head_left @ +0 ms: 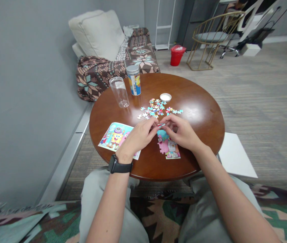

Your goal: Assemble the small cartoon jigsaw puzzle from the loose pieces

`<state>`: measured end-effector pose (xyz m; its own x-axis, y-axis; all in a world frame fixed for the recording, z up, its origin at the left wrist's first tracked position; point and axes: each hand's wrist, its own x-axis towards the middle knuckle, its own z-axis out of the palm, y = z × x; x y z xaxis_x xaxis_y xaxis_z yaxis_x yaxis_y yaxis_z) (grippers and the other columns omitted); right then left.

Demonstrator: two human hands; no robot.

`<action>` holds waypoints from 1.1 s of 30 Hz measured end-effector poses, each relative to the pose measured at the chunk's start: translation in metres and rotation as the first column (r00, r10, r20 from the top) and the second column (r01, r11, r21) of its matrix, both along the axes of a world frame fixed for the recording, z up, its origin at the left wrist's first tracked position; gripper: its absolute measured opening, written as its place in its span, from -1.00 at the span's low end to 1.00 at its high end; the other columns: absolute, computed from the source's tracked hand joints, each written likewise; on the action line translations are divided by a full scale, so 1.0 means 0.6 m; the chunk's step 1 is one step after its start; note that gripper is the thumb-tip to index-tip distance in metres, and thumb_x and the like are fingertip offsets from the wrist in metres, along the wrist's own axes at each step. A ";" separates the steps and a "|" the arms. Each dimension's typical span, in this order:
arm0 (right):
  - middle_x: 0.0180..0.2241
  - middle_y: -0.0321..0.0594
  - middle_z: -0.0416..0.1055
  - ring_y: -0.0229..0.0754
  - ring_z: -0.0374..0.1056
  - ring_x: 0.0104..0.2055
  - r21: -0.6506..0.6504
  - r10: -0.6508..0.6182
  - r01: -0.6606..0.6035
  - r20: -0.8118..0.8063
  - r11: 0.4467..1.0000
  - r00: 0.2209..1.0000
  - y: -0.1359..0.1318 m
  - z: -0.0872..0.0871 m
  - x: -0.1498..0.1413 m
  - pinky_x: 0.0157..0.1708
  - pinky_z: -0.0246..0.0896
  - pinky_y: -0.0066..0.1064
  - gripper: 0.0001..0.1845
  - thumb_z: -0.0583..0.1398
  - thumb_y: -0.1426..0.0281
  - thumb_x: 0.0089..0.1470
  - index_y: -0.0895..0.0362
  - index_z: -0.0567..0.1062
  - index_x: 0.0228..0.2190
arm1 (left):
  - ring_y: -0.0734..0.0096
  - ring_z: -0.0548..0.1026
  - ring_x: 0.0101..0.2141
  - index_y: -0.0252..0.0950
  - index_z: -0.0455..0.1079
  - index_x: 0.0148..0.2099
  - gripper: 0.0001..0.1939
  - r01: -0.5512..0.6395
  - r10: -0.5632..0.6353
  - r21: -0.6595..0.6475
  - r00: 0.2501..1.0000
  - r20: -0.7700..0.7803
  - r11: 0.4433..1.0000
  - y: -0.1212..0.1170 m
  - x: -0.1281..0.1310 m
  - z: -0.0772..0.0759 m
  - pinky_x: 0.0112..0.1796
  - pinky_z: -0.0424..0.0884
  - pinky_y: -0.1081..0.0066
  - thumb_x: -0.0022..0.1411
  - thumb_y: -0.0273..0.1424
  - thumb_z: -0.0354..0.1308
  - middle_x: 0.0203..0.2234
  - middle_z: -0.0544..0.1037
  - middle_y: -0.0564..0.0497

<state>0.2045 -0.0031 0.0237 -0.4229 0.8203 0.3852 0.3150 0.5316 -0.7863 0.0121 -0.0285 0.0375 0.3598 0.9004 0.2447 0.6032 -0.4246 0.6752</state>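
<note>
My left hand [141, 134] and my right hand [182, 132] meet over the table, fingertips pinched around small jigsaw puzzle pieces [161, 125]. Whether these are one piece or two joined is too small to tell. Just below the fingers lies a partly assembled puzzle [168, 145] with a pink cartoon figure, its left edge jagged. Under my left forearm and hand, a printed reference picture [115, 135] with a yellow cartoon character is partly covered. Beyond my fingertips, several loose puzzle pieces [156, 107] are spread in a heap.
An open clear plastic jar [120, 92] and a lidded printed can [134, 81] stand at the back left of the round wooden table [196, 98]. A round lid [165, 97] lies behind the pieces. Beyond are a sofa [143, 50], a red bin [177, 55] and a chair [210, 37].
</note>
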 end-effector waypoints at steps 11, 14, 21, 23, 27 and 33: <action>-0.41 -0.26 0.45 -0.26 0.33 -0.42 -0.026 0.019 -0.020 -0.017 0.999 1.000 -0.002 0.002 0.000 -0.37 0.30 -0.38 -0.87 0.20 0.36 0.17 0.10 0.49 -0.22 | 0.31 0.49 -0.22 -0.23 0.38 -0.11 -0.90 0.007 -0.007 0.002 0.999 -0.038 1.000 0.001 -0.002 -0.004 -0.16 0.40 0.33 0.34 -0.46 0.10 -0.24 0.54 -0.01; -0.41 -0.26 0.45 -0.26 0.32 -0.43 -0.025 0.020 -0.020 -0.017 0.999 1.000 -0.002 0.002 0.000 -0.37 0.30 -0.39 -0.87 0.20 0.37 0.17 0.10 0.49 -0.22 | 0.31 0.49 -0.22 -0.24 0.39 -0.11 -0.91 0.008 -0.008 0.003 0.999 -0.048 1.000 0.001 -0.002 -0.003 -0.16 0.40 0.33 0.36 -0.44 0.08 -0.25 0.54 -0.01; -0.41 -0.28 0.44 -0.29 0.30 -0.45 -0.014 0.028 -0.029 -0.015 0.999 0.999 -0.002 0.000 0.000 -0.39 0.28 -0.42 -0.86 0.21 0.40 0.16 0.11 0.49 -0.21 | 0.30 0.49 -0.20 -0.23 0.38 -0.08 -0.88 0.008 -0.009 -0.004 0.998 -0.063 1.000 0.000 -0.001 0.001 -0.13 0.39 0.32 0.40 -0.38 0.05 -0.23 0.54 -0.02; -0.40 -0.28 0.44 -0.29 0.30 -0.45 -0.018 0.026 -0.026 -0.016 0.999 1.000 -0.001 0.000 0.000 -0.40 0.28 -0.42 -0.86 0.21 0.40 0.16 0.11 0.49 -0.20 | 0.29 0.49 -0.20 -0.23 0.38 -0.07 -0.87 0.008 -0.009 -0.007 0.998 -0.067 1.000 -0.001 -0.001 0.001 -0.13 0.39 0.32 0.41 -0.37 0.03 -0.23 0.54 -0.02; -0.39 -0.27 0.45 -0.28 0.30 -0.44 -0.018 0.021 -0.021 -0.021 1.000 1.000 -0.001 -0.001 0.000 -0.41 0.28 -0.42 -0.85 0.23 0.40 0.14 0.10 0.48 -0.20 | 0.28 0.48 -0.20 -0.23 0.37 -0.05 -0.85 0.004 -0.004 -0.011 0.998 -0.069 1.000 -0.001 -0.001 0.002 -0.13 0.38 0.33 0.42 -0.36 0.01 -0.23 0.53 -0.02; -0.41 -0.27 0.47 -0.28 0.33 -0.44 -0.011 0.013 -0.013 -0.033 1.000 0.999 -0.001 0.000 0.000 -0.40 0.30 -0.42 -0.86 0.24 0.41 0.12 0.10 0.48 -0.22 | 0.29 0.49 -0.19 -0.23 0.37 -0.04 -0.83 0.005 -0.006 -0.021 0.998 -0.067 1.000 -0.001 0.000 0.003 -0.12 0.38 0.33 0.44 -0.34 0.00 -0.22 0.54 -0.02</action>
